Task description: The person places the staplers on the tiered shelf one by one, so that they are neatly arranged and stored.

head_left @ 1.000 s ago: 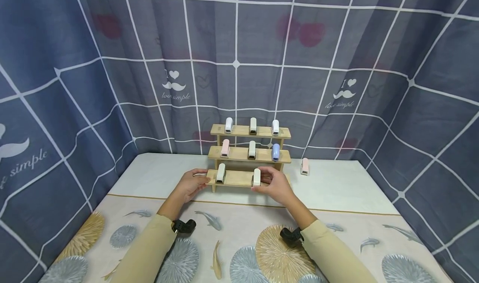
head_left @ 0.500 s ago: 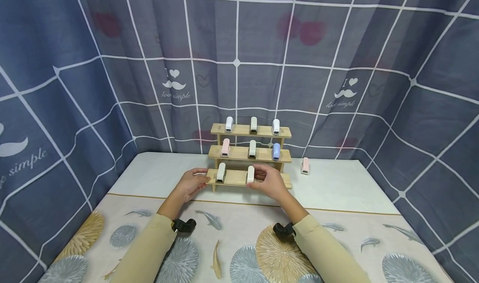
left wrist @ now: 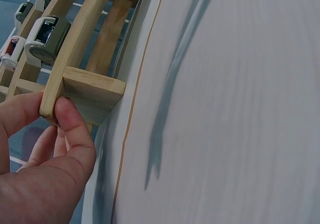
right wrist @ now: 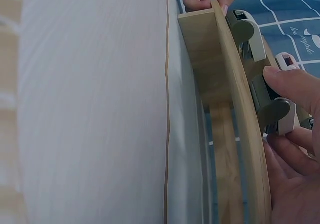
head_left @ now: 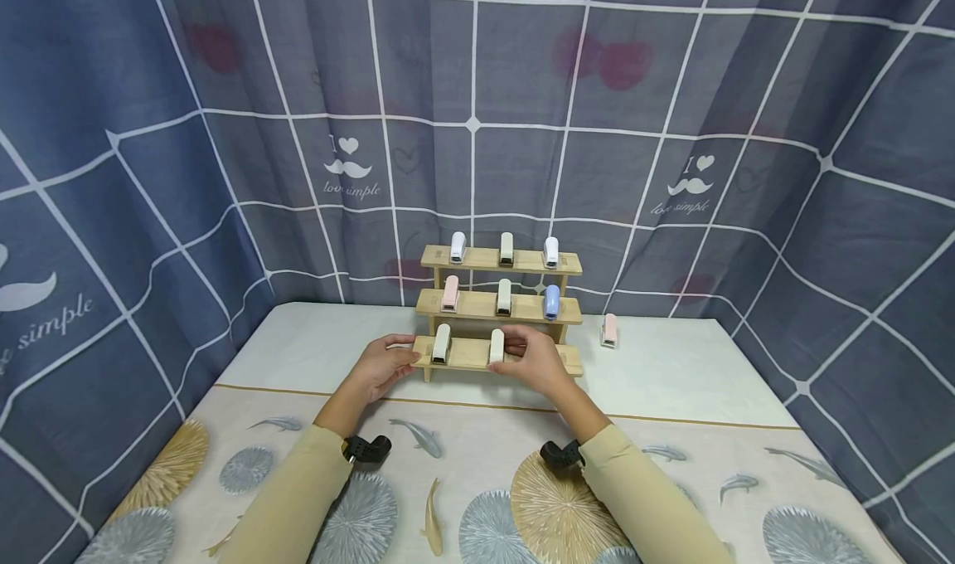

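In the head view, a three-tier wooden display stand [head_left: 468, 353] holds small staplers on every step. My right hand [head_left: 535, 363] pinches a white stapler [head_left: 496, 347] at the middle of the lowest step. From the right wrist, its dark grey underside [right wrist: 270, 107] shows between thumb and fingers, close over the plank. My left hand [head_left: 382, 368] grips the left end of that same step; thumb and fingertips pinch the board [left wrist: 52, 97] in the left wrist view. Another white stapler [head_left: 442, 344] stands near the left end of this step.
The middle step carries pink [head_left: 450, 294], white [head_left: 504, 297] and blue [head_left: 551, 301] staplers; pale ones [head_left: 506, 250] line the top. A pink stapler [head_left: 609, 330] sits on the white table [head_left: 671, 365] right of the stand. A grid-patterned curtain [head_left: 418, 166] closes off the back and sides.
My right hand has slid leftward along the lowest step with the white stapler, from right of centre to about the middle. The left hand keeps its hold on the step's end.
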A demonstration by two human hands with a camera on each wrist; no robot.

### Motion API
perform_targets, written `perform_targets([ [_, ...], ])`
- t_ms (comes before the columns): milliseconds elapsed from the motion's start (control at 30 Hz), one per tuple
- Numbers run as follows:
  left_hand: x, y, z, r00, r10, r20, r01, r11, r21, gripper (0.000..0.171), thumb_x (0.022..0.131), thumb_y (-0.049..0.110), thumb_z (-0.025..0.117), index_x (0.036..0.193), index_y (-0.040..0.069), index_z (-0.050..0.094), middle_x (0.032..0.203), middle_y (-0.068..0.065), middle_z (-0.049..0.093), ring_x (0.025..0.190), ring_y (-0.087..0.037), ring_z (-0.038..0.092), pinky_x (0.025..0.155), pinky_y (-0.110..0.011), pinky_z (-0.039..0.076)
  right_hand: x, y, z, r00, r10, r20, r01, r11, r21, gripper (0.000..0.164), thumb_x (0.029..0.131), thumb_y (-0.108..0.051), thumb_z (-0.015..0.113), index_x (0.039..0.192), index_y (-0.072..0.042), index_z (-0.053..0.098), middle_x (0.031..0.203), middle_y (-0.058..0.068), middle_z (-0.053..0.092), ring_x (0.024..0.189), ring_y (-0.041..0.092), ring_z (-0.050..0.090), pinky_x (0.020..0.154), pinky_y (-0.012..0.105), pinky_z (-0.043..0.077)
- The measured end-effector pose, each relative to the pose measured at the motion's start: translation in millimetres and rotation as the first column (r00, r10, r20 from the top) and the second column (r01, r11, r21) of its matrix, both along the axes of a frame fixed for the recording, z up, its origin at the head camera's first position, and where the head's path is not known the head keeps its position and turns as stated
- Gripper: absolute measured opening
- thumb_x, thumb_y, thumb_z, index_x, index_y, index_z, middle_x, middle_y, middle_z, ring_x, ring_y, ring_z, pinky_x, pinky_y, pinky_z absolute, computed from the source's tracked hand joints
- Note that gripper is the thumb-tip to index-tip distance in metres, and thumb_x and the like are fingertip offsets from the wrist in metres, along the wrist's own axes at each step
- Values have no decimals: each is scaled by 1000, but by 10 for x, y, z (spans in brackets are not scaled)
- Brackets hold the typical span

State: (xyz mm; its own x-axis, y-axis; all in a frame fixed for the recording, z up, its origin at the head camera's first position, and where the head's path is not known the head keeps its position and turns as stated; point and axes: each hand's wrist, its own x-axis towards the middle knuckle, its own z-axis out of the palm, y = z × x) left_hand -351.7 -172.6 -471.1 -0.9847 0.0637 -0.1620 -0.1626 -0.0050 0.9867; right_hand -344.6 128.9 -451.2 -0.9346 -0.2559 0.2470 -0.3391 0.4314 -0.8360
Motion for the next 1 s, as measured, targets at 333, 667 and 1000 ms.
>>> perform_targets([
  [333, 21, 3, 37, 1000, 5, 9, -5, 1000, 0, 54, 94, -2, 68, 144, -5, 47, 98, -5, 68, 80, -9, 65, 72, -19, 58, 29, 5, 17, 1000, 17, 5, -17, 1000, -25, 75, 76, -16, 93, 141, 0, 58, 129, 18, 67, 118, 35, 68, 100, 37, 59],
  [667, 14, 20, 15, 1000, 10, 10, -10, 1000, 0, 53, 93, -3, 68, 142, -7, 48, 98, -7, 69, 80, -11, 65, 72, -21, 59, 130, 64, -28, 1000, -5, 18, 7, 995, -95, 68, 78, -9, 89, 139, -1, 59, 130, 19, 66, 122, 35, 66, 104, 39, 57],
  [1000, 8, 11, 9, 1000, 22, 17, -22, 1000, -15, 52, 92, -3, 68, 141, -5, 50, 97, -6, 68, 78, -12, 65, 72, -23, 60, 281, 199, -67, 1000, 8, -8, -9, 986, -167, 64, 80, -5, 87, 135, 7, 58, 135, 25, 62, 125, 40, 63, 105, 37, 56],
])
